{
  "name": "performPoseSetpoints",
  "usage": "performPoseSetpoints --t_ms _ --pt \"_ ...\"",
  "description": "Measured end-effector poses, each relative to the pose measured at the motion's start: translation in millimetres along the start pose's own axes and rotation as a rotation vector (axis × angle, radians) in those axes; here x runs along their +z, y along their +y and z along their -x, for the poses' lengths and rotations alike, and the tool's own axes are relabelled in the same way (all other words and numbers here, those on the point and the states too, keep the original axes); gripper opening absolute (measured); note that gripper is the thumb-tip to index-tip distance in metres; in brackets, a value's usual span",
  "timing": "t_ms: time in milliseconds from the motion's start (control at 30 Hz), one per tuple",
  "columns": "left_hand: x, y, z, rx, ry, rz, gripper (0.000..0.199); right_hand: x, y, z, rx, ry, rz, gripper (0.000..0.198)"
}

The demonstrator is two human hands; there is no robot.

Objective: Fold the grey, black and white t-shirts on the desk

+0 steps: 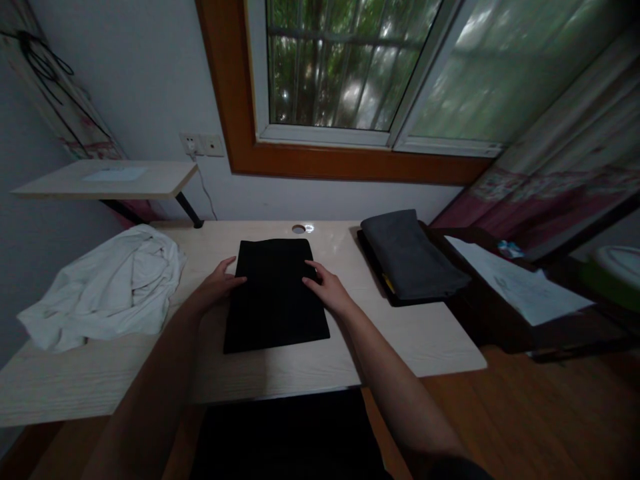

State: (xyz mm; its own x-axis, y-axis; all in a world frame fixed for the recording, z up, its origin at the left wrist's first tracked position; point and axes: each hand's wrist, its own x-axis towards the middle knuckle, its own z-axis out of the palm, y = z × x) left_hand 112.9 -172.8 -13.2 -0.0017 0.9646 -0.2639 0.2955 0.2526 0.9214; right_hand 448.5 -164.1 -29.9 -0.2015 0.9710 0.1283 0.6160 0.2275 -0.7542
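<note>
A flat black rectangle [277, 297], which looks like neatly folded cloth, lies on the pale wooden desk [380, 347] in front of me. My left hand [215, 288] is at its left edge, thumb tip against the edge and index finger stretched apart. On the opposite side, my right hand [329, 288] rests at the right edge with thumb and index finger spread over the black surface. Neither hand appears to grip it; the other fingers are mostly hidden.
Crumpled white cloth [113, 283] lies at the left, below a raised shelf [105, 179]. To the right sits a folded grey cloth [413, 253] on something black. Farther right, papers [515, 280] lie on a dark surface. A window [345, 80] is behind the desk.
</note>
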Motion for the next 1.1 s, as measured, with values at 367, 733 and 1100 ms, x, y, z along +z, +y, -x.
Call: performPoseSetpoints --t_ms 367,733,1100 --pt "7 -3 6 0.061 0.021 -0.003 0.095 5 10 -2 -0.032 -0.01 0.029 0.044" --pt "15 -12 -7 0.093 -0.095 0.118 0.109 4 17 -4 -0.044 -0.069 -0.166 0.033" --pt "14 -12 -6 0.151 -0.099 0.292 0.1 3 14 -4 0.087 -0.018 -0.565 0.03"
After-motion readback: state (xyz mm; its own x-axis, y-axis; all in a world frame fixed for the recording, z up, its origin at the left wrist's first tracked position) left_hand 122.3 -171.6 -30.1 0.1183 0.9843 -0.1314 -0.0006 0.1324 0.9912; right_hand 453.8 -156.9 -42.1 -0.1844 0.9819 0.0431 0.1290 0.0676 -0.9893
